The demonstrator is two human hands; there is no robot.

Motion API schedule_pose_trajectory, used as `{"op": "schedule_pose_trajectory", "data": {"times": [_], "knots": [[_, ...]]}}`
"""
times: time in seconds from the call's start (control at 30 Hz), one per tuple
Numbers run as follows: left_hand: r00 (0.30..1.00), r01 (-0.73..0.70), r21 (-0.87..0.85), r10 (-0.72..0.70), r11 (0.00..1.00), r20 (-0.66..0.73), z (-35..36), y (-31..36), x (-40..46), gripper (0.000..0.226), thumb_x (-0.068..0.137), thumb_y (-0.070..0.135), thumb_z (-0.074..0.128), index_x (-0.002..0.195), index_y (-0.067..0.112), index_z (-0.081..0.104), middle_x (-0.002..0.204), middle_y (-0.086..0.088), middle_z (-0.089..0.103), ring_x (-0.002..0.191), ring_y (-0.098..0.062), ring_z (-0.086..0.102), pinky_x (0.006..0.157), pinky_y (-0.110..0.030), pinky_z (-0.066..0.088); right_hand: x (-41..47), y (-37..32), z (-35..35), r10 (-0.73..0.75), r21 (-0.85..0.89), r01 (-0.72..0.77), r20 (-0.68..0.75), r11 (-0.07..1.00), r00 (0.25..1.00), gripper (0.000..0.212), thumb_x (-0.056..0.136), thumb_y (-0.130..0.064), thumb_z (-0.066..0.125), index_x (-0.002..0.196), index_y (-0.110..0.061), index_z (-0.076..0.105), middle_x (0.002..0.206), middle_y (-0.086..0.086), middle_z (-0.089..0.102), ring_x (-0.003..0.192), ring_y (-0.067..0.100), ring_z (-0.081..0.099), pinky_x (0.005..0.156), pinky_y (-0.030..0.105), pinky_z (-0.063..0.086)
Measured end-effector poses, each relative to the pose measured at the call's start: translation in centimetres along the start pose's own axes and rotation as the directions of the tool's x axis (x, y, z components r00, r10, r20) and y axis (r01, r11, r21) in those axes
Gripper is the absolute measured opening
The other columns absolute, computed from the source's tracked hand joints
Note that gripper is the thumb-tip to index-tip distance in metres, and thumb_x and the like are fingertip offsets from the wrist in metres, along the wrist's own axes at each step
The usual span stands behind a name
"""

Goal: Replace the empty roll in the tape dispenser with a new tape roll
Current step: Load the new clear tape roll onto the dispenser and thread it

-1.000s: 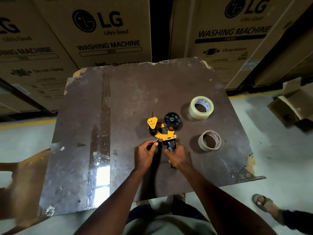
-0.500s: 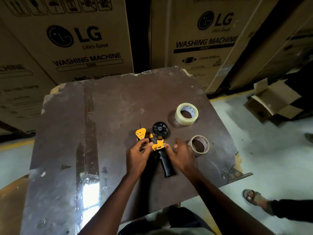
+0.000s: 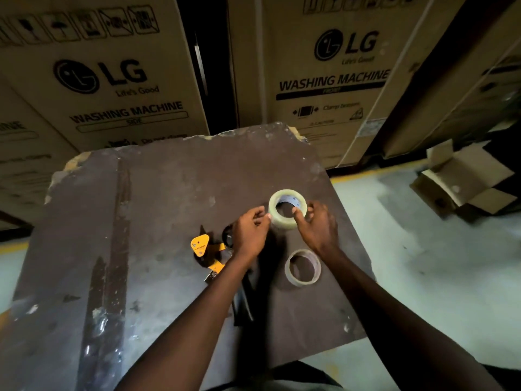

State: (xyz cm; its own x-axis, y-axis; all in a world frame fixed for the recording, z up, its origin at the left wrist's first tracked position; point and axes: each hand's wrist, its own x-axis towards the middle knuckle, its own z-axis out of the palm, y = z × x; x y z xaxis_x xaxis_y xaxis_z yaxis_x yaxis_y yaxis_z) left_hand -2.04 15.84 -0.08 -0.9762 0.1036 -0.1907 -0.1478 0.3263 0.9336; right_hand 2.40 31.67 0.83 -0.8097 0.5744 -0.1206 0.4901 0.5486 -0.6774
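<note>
right hand (image 3: 317, 230) pinched the clear tape roll (image 3: 287, 208) mid-frame, thumb inside core | left hand (image 3: 249, 235) fingertips curled on its left edge | dispenser (image 3: 210, 256) lay lower left | empty core (image 3: 302, 267) just below

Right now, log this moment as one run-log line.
step: picking up new tape roll | right hand: thumb inside core | left hand: at roll's side | tape dispenser: on board, unheld | empty roll: set aside
</note>
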Motion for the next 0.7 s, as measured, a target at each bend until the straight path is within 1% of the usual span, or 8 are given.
{"op": "schedule_pose_trajectory", "data": {"times": [0.07, 0.13, 0.23, 0.33, 0.43, 0.5, 0.57, 0.7], "knots": [[0.998, 0.057, 0.011, -0.057, 0.998, -0.02, 2.1, 0.0, 1.4, 0.024, 0.089, 0.012, 0.067, 0.112, 0.007, 0.071, 0.094, 0.003, 0.07, 0.088, -0.017, 0.068, 0.089, -0.039, 0.057, 2.3, 1.0, -0.1, 0.001, -0.039, 0.0, 0.032, 0.999, 0.999, 0.046, 0.091, -0.042, 0.067, 0.12, -0.007, 0.062, 0.119, 0.02, 0.065, 0.113, 0.041, 0.06, 0.092, 0.042, 0.046], [0.995, 0.094, 0.059, -0.092, 0.994, -0.043, 3.7, -0.3, 2.5, 0.01, 0.087, 0.015, 0.065, 0.092, 0.02, 0.072, 0.084, 0.003, 0.071, 0.084, -0.023, 0.068, 0.085, -0.041, 0.056, 4.3, 1.6, -0.1, -0.001, -0.073, 0.006, 0.078, 0.997, 0.997, 0.051, 0.091, -0.045, 0.066, 0.125, -0.006, 0.06, 0.124, 0.021, 0.062, 0.117, 0.041, 0.058, 0.096, 0.044, 0.045], [0.985, 0.155, 0.113, -0.145, 0.981, -0.093, 5.2, -0.4, 3.5, 0.016, 0.09, 0.016, 0.063, 0.074, 0.019, 0.062, 0.082, 0.0, 0.068, 0.078, -0.015, 0.056, 0.081, -0.035, 0.051, 7.0, 2.4, 0.2, 0.02, -0.094, -0.004, 0.167, 0.996, 0.986, 0.059, 0.091, -0.05, 0.065, 0.132, -0.009, 0.057, 0.132, 0.02, 0.059, 0.124, 0.04, 0.056, 0.099, 0.044, 0.046], [0.98, 0.182, 0.157, -0.166, 0.971, -0.108, 5.9, -1.3, 4.4, 0.026, 0.091, 0.016, 0.062, 0.067, 0.02, 0.054, 0.067, 0.012, 0.056, 0.073, -0.012, 0.049, 0.07, -0.029, 0.041, 9.0, 2.8, 1.2, 0.037, -0.102, -0.012, 0.246, 0.995, 0.968, 0.054, 0.087, -0.053, 0.067, 0.121, -0.011, 0.062, 0.123, 0.019, 0.065, 0.116, 0.041, 0.06, 0.091, 0.042, 0.049], [0.978, 0.209, 0.139, -0.203, 0.968, -0.057, 6.3, -2.3, 4.9, 0.008, 0.089, 0.021, 0.062, 0.085, 0.022, 0.069, 0.069, 0.013, 0.064, 0.071, -0.012, 0.056, 0.072, -0.032, 0.048, 10.1, 3.2, 2.2, 0.041, -0.095, -0.013, 0.308, 0.995, 0.95, 0.046, 0.081, -0.055, 0.067, 0.103, -0.015, 0.069, 0.104, 0.014, 0.074, 0.102, 0.039, 0.067, 0.08, 0.038, 0.05], [0.975, 0.219, 0.063, -0.217, 0.974, -0.039, 6.5, -3.4, 5.4, 0.018, 0.084, 0.029, 0.061, 0.096, 0.035, 0.073, 0.076, 0.014, 0.07, 0.072, -0.01, 0.06, 0.077, -0.034, 0.052, 10.6, 3.5, 2.7, 0.038, -0.091, -0.007, 0.337, 0.996, 0.941, 0.037, 0.082, -0.05, 0.068, 0.1, -0.017, 0.073, 0.099, 0.012, 0.076, 0.099, 0.037, 0.069, 0.078, 0.036, 0.05], [0.977, 0.214, -0.041, -0.214, 0.976, -0.002, 6.6, -4.3, 5.6, 0.024, 0.081, 0.033, 0.059, 0.093, 0.049, 0.073, 0.078, 0.015, 0.07, 0.075, -0.01, 0.06, 0.084, -0.037, 0.054, 10.7, 3.9, 2.4, 0.031, -0.068, -0.01, 0.321, 0.998, 0.947, 0.029, 0.083, -0.044, 0.069, 0.096, -0.019, 0.074, 0.095, 0.01, 0.076, 0.095, 0.036, 0.07, 0.077, 0.036, 0.052], [0.976, 0.216, -0.162, -0.21, 0.963, 0.054, 5.7, -3.6, 5.1, 0.032, 0.088, 0.022, 0.057, 0.105, 0.044, 0.073, 0.108, 0.004, 0.076, 0.108, -0.021, 0.069, 0.1, -0.048, 0.053, 11.0, 4.6, 2.0, 0.013, -0.014, -0.009, 0.314, 1.0, 0.949, 0.037, 0.074, -0.052, 0.064, 0.098, -0.025, 0.075, 0.088, 0.003, 0.078, 0.088, 0.03, 0.072, 0.079, 0.043, 0.058]]}}
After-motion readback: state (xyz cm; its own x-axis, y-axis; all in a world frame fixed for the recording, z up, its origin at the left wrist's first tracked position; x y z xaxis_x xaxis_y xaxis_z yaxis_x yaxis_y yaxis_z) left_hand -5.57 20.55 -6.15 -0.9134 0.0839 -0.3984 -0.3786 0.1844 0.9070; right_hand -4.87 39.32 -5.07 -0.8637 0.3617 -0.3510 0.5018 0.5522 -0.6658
